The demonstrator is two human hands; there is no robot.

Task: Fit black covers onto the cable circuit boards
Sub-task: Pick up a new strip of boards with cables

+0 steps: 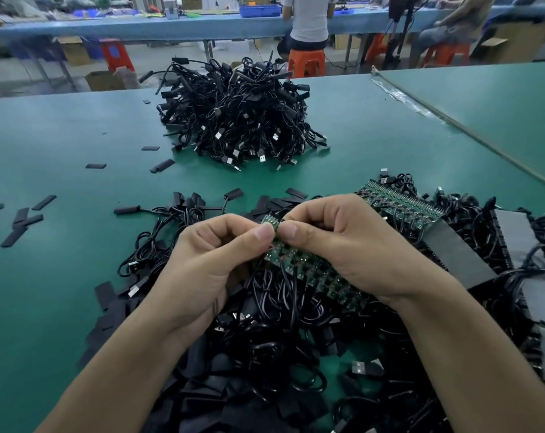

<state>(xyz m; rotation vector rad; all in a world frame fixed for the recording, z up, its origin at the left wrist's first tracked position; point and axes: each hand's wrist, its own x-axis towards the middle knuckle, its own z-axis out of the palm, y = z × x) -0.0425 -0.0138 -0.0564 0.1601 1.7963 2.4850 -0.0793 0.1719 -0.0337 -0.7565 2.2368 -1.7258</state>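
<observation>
Judging by its thin green laminate, the circuit board (269, 220) is expected to be light, stiff and brittle. It is best taken by its bare edges, so that the soldered parts and the thin cable joint are spared. It is held near centre, just above a tangle of black cables (265, 310), at the far-left end of a strip of boards (299, 265) that runs near and right under the right palm.

The board is pinched between thumb and forefinger by the left hand (208, 260). It is pinched from the other side by the right hand (336, 242), with the two thumb tips almost touching. The remaining fingers of both hands are curled in, and both wrists are raised off the green table (62, 135).

No cover can be seen on this board. Whether one is held behind the fingers cannot be told.

Flat black covers (24, 220), judged soft and easily squashed, are scattered to the left and heaped at near left. A second panel of boards (402, 201) lies to the right. A large heap of cables (237, 117) is piled at far centre, well apart.
</observation>
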